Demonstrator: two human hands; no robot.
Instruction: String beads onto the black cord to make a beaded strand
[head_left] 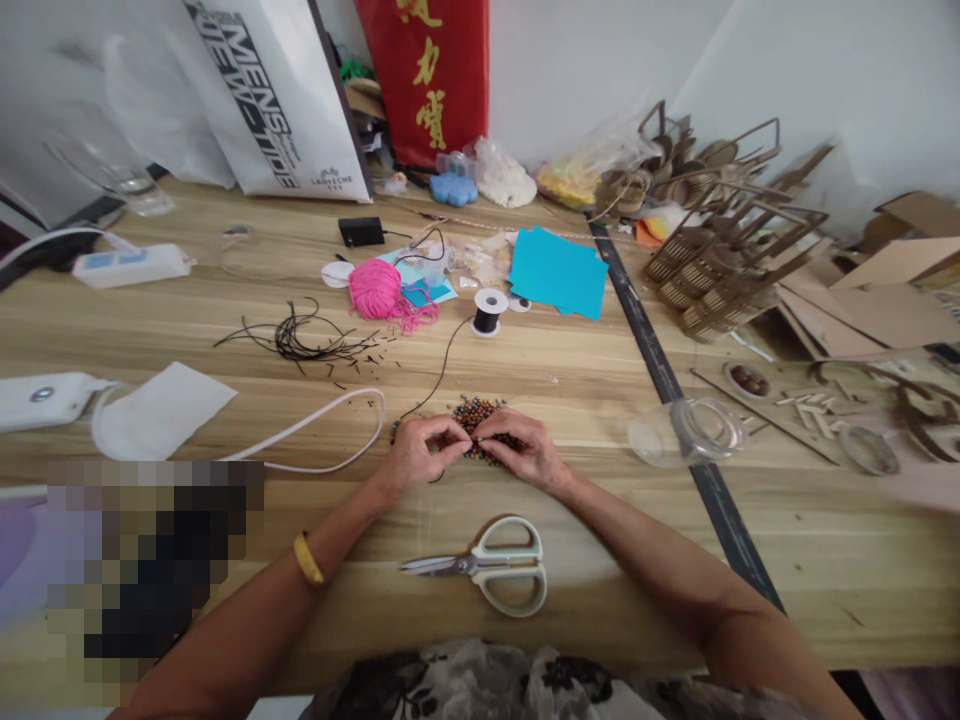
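Two bare forearms (645, 540) reach in from the near side of the wood-grained bench (585, 365), converging so the left hand (421, 452) and right hand (531, 452) face each other over a pile of small multicoloured round beads (471, 408). On each hand the fingers (448, 432) close to a thumb pinch, tips almost meeting; what they grip is too small to tell. Open wood stretches rightward to a long black strip (661, 370), overlapped by clear round plastic pieces (694, 432); leftward, a white cable loop (382, 410) ends near the left hand. A thin black cord (445, 368) slants from a white-flanged spool (487, 320) toward the left hand. Cream-handled metal scissors (468, 564) lie crosswise nearer the person, blades pointing left.
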